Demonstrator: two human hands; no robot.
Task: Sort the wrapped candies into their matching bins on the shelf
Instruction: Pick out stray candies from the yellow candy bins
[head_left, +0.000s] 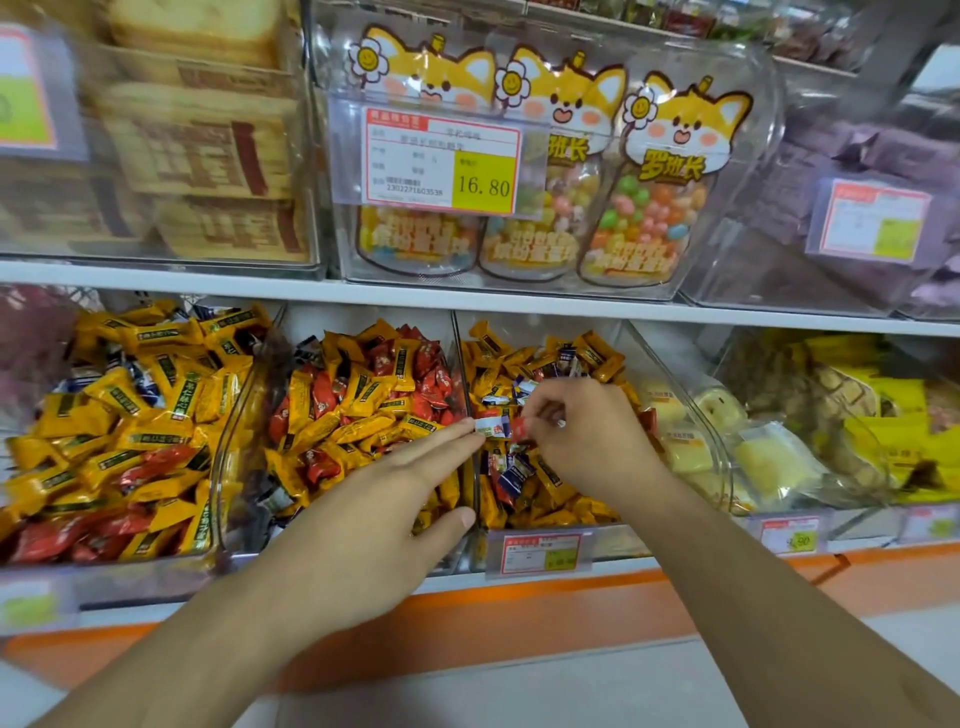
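Note:
Three clear bins of wrapped candies stand side by side on the lower shelf: a left bin (218, 467) and a middle bin (465, 374), both with yellow and red candies, and a right bin (670, 384) with yellow, red and dark blue ones. My right hand (582, 441) hovers over the right bin and pinches a small red candy (519, 429). My left hand (395, 509) stretches flat over the middle bin, its fingertips touching a white and blue candy (491, 427) at the divider between the two bins.
A price tag (540, 553) hangs on the front of the right bin. Bags of pastries (769, 457) fill the bin further right. The upper shelf holds a clear box of cat-topped candy jars (644, 208) and bread packs (197, 156). An orange strip (519, 613) runs below the shelf.

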